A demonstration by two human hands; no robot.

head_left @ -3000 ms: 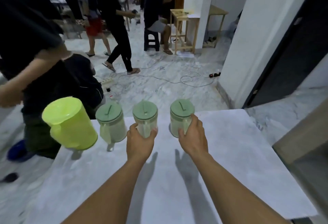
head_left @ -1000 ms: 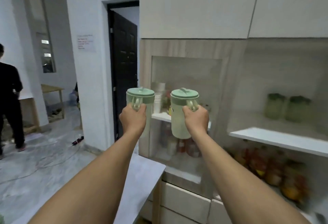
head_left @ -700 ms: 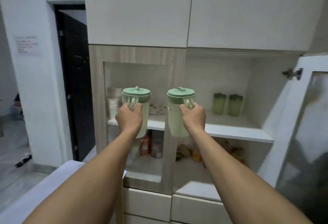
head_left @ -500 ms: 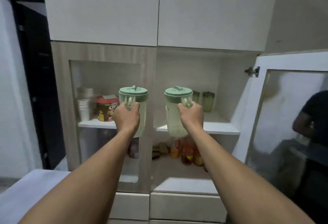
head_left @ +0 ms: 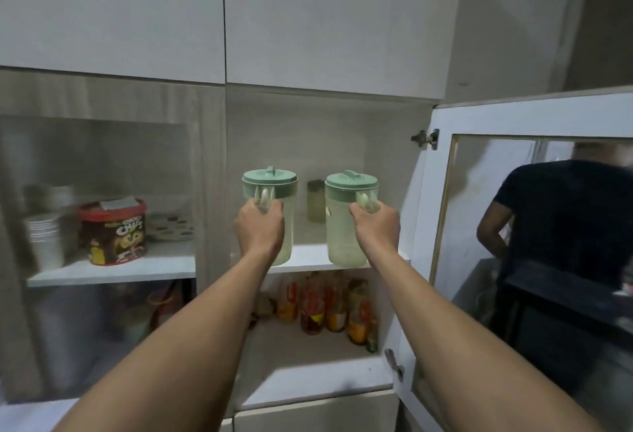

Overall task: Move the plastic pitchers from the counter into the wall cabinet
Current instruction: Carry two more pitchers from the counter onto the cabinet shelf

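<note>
I hold two pale green plastic pitchers with darker green lids up in front of the open wall cabinet. My left hand (head_left: 259, 229) grips the handle of the left pitcher (head_left: 286, 216). My right hand (head_left: 375, 229) grips the handle of the right pitcher (head_left: 342, 233). Both pitchers are upright, side by side, at the front edge of the white middle shelf (head_left: 305, 257). Whether their bases touch the shelf I cannot tell. Another green pitcher (head_left: 315, 200) stands at the back of that shelf, partly hidden.
The cabinet's glass door (head_left: 534, 260) stands open to the right and reflects a person in a dark shirt. Behind the shut glass door on the left are a red Choco Chips tub (head_left: 114, 231) and stacked cups (head_left: 44, 238). Several bottles (head_left: 325, 305) fill the lower shelf.
I lifted both pitchers off the counter, turned to the cabinet and came closer. Over the last half second the pitchers moved right, into the open compartment at the shelf edge.
</note>
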